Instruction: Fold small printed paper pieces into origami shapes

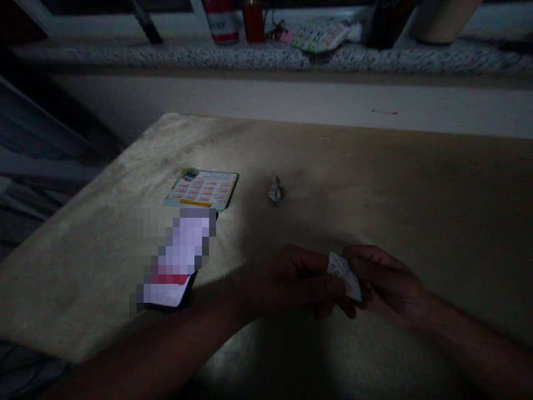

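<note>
A small piece of folded printed paper (345, 275) is pinched between both hands above the near right part of the table. My left hand (306, 280) grips it from the left, thumb on top. From the other side my right hand (383, 278) closes its fingers on the paper's right edge. The paper is pale with printed marks and comes to a pointed corner at the top. Farther back on the table sits another small folded paper piece (277, 190), dark and patterned. The fingertips behind the held paper are partly hidden.
Left of my hands lies a lit phone (181, 255), its screen pixelated. Just behind it is a printed calendar card (202, 189). A speckled stone windowsill (258, 58) beyond the table (416, 178) bears a red can (222, 22), a red jar (254, 21) and a patterned packet (322, 36).
</note>
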Motion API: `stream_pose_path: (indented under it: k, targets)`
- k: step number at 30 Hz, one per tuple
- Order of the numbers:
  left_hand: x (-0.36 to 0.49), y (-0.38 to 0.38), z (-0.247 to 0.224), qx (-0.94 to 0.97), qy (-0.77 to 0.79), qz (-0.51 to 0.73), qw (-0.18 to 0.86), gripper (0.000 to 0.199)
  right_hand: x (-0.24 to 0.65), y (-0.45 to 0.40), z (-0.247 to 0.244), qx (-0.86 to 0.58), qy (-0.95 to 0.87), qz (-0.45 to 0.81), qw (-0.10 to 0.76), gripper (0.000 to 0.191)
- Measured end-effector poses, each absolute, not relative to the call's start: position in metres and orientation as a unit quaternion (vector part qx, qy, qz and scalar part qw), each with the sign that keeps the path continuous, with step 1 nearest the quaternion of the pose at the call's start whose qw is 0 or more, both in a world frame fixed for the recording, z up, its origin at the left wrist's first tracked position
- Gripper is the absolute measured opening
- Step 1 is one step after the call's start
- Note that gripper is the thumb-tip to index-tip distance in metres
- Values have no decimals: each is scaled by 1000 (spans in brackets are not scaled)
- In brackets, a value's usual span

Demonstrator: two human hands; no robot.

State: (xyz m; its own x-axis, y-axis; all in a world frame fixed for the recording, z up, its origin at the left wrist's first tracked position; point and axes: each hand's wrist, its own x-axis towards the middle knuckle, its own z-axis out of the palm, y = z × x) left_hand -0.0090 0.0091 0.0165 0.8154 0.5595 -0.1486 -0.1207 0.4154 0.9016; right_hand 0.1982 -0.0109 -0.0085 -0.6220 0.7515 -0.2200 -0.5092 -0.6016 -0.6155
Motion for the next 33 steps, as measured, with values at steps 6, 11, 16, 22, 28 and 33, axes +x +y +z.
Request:
stream_pose_path:
  k: [6,11,16,22,28,33]
  targets:
    - [-10,11,16,504,246,218,799,41,197,-11,-10,-241,-248,865,363,22]
    - [-12,12,16,496,231,204,812,41,195,-8,-11,-259,-278,858,346,26]
    - [-15,19,7,484,302,215,793,35,202,-5,-5,-375,-447,725,366,33]
    - [-20,24,10,608,380,159,678,35,204,-7,1,-475,-676,464,319,38]
    - [-12,16,19,696,433,162,549,37,197,-10,2,-451,-815,226,287,34]
    - [-11,14,16,703,423,176,545,39,198,-11,0,-446,-831,180,279,29]
